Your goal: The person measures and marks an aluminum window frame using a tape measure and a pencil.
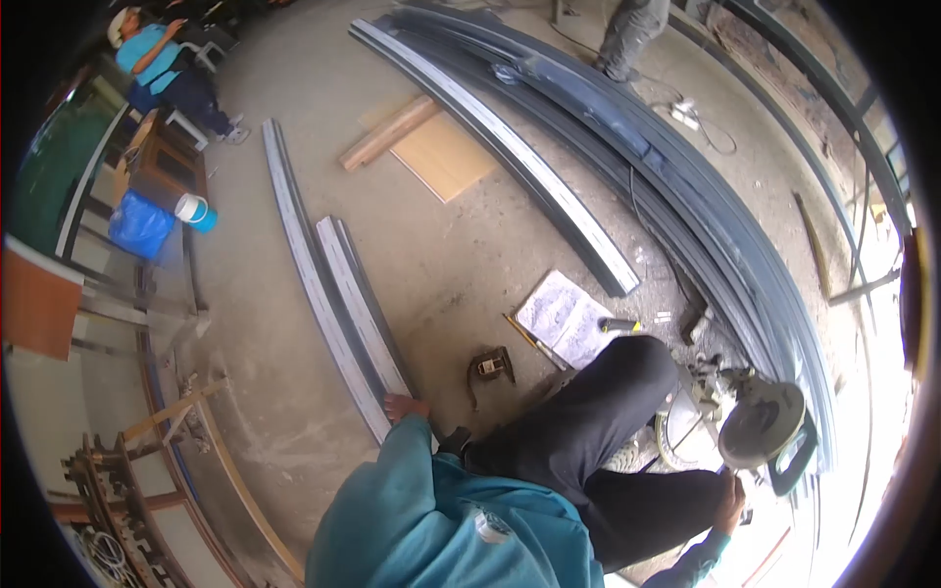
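My left hand [405, 407] is closed over the near part of a short grey metal profile [358, 289] with a white strip along its top. A longer, similar profile [306, 245] lies alongside it on the floor to the left. My right hand [728, 505] is beside my knee, just below the cut-off saw [763, 426] with its round guard and green handle. Its fingers are curled, partly hidden, and I cannot tell what they hold. A tape measure [489, 367] lies on the floor between the profiles and my leg.
An open notebook [564, 318], a pencil [534, 341] and a yellow-black marker [619, 325] lie ahead. Another white-striped profile [510, 162] lies beside a long stack of dark profiles [676, 186]. Brown board [446, 162] lies beyond. A person [162, 64] sits back left; another person's legs [632, 39] stand back right.
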The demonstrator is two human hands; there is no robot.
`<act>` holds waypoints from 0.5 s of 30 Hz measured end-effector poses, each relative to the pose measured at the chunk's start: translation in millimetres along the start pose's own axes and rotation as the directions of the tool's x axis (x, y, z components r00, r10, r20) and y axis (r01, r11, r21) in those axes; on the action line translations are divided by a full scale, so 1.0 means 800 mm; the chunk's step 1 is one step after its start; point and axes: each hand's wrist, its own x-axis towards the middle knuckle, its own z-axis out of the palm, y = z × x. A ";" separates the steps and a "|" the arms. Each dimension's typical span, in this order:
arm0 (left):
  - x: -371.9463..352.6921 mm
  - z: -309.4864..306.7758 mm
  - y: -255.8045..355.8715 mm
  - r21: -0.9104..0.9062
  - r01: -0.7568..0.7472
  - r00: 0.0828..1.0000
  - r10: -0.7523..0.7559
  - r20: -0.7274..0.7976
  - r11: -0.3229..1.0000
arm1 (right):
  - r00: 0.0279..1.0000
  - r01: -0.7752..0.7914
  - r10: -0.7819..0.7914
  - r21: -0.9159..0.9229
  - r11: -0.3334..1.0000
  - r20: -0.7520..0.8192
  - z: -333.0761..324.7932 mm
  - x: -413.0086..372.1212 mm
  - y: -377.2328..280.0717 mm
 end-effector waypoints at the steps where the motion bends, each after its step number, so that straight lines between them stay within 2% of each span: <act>1: 0.026 0.033 -0.004 -0.072 0.030 0.998 -0.034 -0.053 0.997 | 0.976 -0.210 0.208 0.030 0.977 0.055 -0.008 0.001 -0.033; 3: 0.015 0.021 -0.012 -0.087 -0.118 0.993 0.117 -0.012 0.989 | 0.975 -0.219 0.215 0.084 0.972 0.045 -0.008 0.002 -0.059; 5: 0.028 0.039 -0.013 -0.095 -0.120 0.993 0.119 -0.015 0.988 | 0.988 -0.156 0.154 0.091 0.984 0.030 -0.007 0.000 -0.050; 7: 0.027 0.039 -0.020 -0.075 -0.126 0.992 0.128 0.013 0.989 | 0.972 -0.234 0.234 -0.008 0.972 -0.006 -0.009 0.000 -0.058; 8: 0.029 0.033 -0.010 -0.074 -0.137 0.990 0.138 0.013 0.988 | 0.997 -0.082 0.081 -0.067 0.994 -0.013 -0.007 -0.002 -0.028; 9: 0.026 0.029 -0.011 -0.026 -0.160 0.987 0.159 -0.035 0.987 | 0.973 -0.231 0.231 0.046 0.972 0.019 -0.010 -0.001 -0.061; 10: 0.037 0.034 -0.015 -0.032 -0.125 0.991 0.123 -0.053 0.992 | 0.979 -0.199 0.201 0.077 0.977 -0.019 -0.007 -0.004 -0.062; 11: 0.058 0.049 -0.017 -0.037 -0.110 0.993 0.108 -0.054 0.993 | 0.966 -0.258 0.257 0.084 0.963 0.016 -0.008 -0.003 -0.040; 12: 0.066 0.065 -0.016 -0.025 -0.116 0.992 0.114 -0.045 0.993 | 0.959 -0.281 0.282 0.068 0.957 -0.013 -0.006 -0.005 -0.042; 13: 0.060 0.054 -0.017 0.051 -0.178 0.984 0.177 0.035 0.983 | 0.962 -0.270 0.272 0.095 0.958 -0.013 -0.005 -0.006 -0.045; 14: 0.061 0.036 -0.015 0.469 -0.558 0.829 0.431 0.357 0.685 | 0.947 -0.314 0.319 0.088 0.945 -0.043 -0.004 -0.006 -0.045; 15: 0.062 0.021 -0.014 0.577 -0.810 0.515 0.602 0.610 0.108 | 0.935 -0.329 0.349 0.204 0.922 -0.071 0.000 -0.008 -0.043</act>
